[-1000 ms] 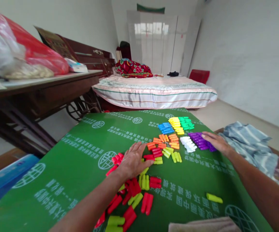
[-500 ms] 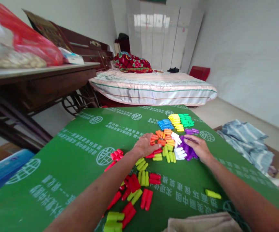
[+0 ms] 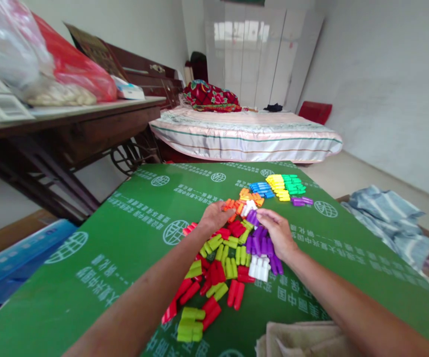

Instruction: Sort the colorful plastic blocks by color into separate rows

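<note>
Small tube-shaped plastic pieces, many joined in twos or threes, lie heaped by colour on a green board. My left hand (image 3: 214, 216) is open, its fingers and thumb apart at the orange pieces (image 3: 238, 207). Across from it, my right hand (image 3: 279, 230) has its fingers stretched out against the purple pieces (image 3: 261, 243); its palm is turned away. White pieces (image 3: 259, 268) sit at the near end of the purple ones. Lime-green pieces (image 3: 231, 267) and red pieces (image 3: 235, 293) lie mixed between my forearms.
Blue pieces (image 3: 262, 189), yellow pieces (image 3: 278, 187) and green pieces (image 3: 294, 184) lie grouped farther back on the green board (image 3: 132, 218). A wooden table (image 3: 69, 119) with plastic bags stands left. A bed (image 3: 244, 136) is beyond, and striped cloth (image 3: 385, 218) lies right.
My right hand has swept purple and white pieces left and nearer, up to the lime-green and red ones. Orange pieces have spread apart. The camera has turned slightly left.
</note>
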### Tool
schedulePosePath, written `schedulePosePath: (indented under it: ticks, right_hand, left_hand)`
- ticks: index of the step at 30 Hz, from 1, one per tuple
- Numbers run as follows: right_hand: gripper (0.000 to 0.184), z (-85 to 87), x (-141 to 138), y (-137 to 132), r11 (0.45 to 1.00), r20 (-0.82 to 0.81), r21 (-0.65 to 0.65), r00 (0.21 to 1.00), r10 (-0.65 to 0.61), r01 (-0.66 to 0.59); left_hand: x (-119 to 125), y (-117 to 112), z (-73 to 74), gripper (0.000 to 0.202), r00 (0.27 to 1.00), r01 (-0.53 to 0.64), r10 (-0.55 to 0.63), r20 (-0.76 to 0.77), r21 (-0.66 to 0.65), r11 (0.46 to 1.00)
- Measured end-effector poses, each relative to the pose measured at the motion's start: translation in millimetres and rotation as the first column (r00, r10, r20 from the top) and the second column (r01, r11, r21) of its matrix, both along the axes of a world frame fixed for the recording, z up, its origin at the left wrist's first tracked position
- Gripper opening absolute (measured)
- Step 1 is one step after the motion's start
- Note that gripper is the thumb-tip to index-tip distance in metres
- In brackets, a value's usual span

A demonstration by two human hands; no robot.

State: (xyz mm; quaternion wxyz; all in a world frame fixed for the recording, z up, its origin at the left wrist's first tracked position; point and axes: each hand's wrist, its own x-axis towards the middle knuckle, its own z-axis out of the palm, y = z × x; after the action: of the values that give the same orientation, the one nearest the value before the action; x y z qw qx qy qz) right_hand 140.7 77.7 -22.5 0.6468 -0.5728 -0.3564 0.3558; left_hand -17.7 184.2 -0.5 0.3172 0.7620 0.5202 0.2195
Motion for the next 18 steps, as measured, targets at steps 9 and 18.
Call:
schedulePosePath:
  ticks: [9,18]
  right_hand:
    - [0.018,8.4,-58,9,0.983,0.108,0.093,0.983,0.151,-0.161]
    - [0.011,34.4,-100,3,0.853,0.458,0.195,0.814,0.357,-0.484]
  left_hand:
    - [-27,5,7.4,0.035,0.999,-0.04,0.039,0.027,0.008,0.999]
    - [-38,36,18.4,0.034,0.997,-0.015,0.022,-0.071,0.092,0.996]
